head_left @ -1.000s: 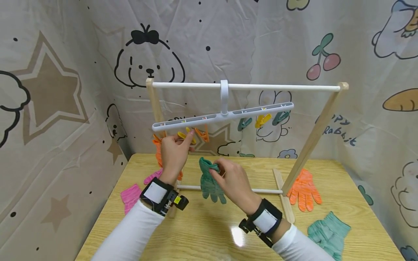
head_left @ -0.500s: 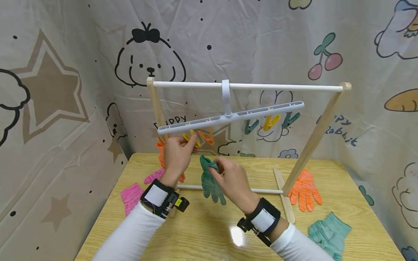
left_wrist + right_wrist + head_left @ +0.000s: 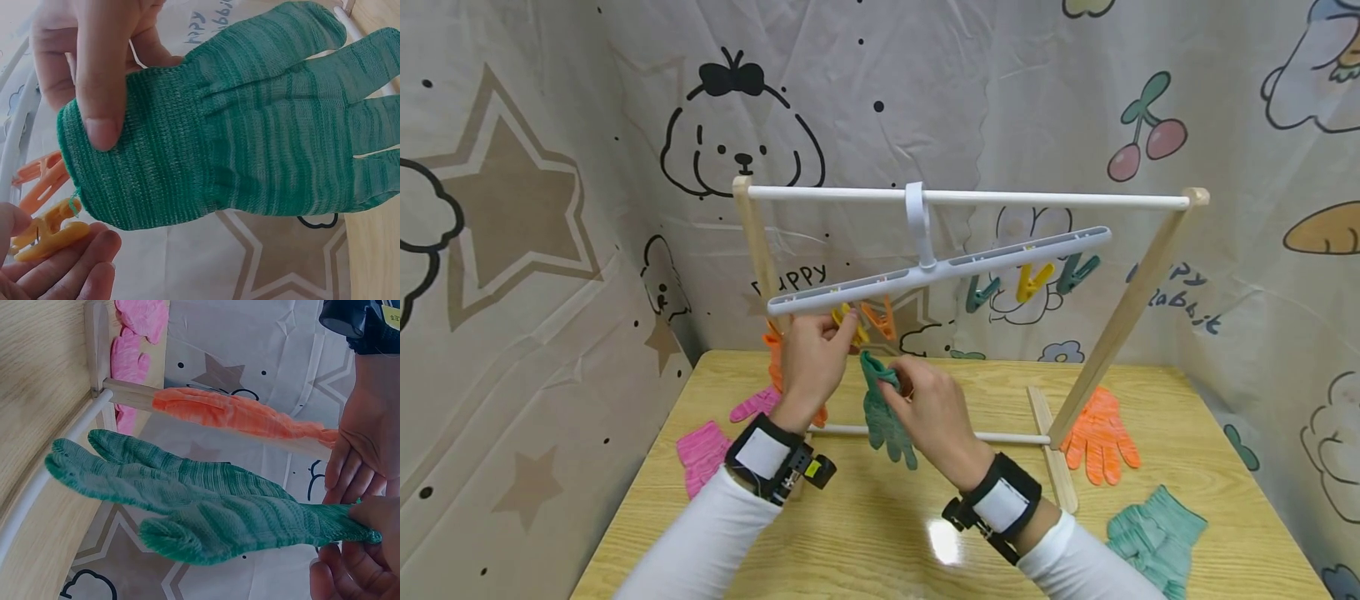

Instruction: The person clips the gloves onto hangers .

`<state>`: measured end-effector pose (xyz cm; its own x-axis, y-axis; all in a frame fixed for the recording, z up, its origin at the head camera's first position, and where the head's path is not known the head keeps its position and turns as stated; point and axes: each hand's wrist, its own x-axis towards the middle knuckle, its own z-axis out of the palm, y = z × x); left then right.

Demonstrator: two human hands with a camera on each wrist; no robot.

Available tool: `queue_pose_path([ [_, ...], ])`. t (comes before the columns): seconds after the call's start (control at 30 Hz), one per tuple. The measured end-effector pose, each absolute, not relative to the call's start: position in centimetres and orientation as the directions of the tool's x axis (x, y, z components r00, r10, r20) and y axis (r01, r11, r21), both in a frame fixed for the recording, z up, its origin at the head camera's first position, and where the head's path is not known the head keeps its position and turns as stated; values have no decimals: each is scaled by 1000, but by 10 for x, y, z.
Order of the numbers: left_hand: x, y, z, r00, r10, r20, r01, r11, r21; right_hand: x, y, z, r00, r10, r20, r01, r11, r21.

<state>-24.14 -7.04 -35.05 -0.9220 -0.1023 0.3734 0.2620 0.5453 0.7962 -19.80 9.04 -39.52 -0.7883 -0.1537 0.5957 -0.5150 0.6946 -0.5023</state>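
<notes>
My left hand (image 3: 812, 358) pinches a yellow clothespin (image 3: 53, 234) under the left half of a pale hanger (image 3: 940, 268). Close to that clothespin, my right hand (image 3: 936, 412) grips the cuff of a green knitted glove (image 3: 886, 421), thumb on the outside and the glove's fingers hanging down. In the left wrist view the cuff's edge is right at the clothespin's tip, where a loose green thread shows. An orange clothespin (image 3: 882, 318) hangs beside the yellow one. Behind my left hand, an orange glove (image 3: 231, 412) hangs from the hanger's left end, partly hidden.
The hanger hooks over the white rod (image 3: 1045, 199) of a wooden stand (image 3: 1120, 333). Its right half carries yellow (image 3: 1033, 283) and teal clothespins (image 3: 1077, 273). Pink gloves (image 3: 703, 457) lie at left on the table (image 3: 880, 542); an orange glove (image 3: 1101, 437) and a green glove (image 3: 1159, 537) lie at right.
The hanger has swung to the right and tilted a little more, its left end lower. My left hand has shifted slightly right and down with the yellow clothespin; the green glove has barely moved.
</notes>
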Motion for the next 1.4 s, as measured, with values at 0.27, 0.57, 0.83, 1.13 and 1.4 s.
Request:
queue_pose_path([
  [0.27, -240, -68, -350, -902, -68, 426, 310, 586, 749, -197, 91, -393, -765, -149, 627, -528, 702, -478],
  [0.57, -241, -66, -350, -889, -49, 455, 336, 606, 721, -196, 91, -389, -733, -151, 663, -555, 696, -455],
  [0.83, -242, -64, -350, -894, -40, 446, 335, 602, 725, -199, 89, -387, -730, -153, 666, -549, 712, -439],
  [1.13, -241, -63, -350, -893, -31, 450, 342, 604, 720, -202, 87, -387, -711, -157, 685, -553, 727, -408],
  [1.4, -241, -64, -349, -890, -26, 455, 343, 619, 707, -204, 83, -386, -709, -152, 689, -552, 728, -407],
])
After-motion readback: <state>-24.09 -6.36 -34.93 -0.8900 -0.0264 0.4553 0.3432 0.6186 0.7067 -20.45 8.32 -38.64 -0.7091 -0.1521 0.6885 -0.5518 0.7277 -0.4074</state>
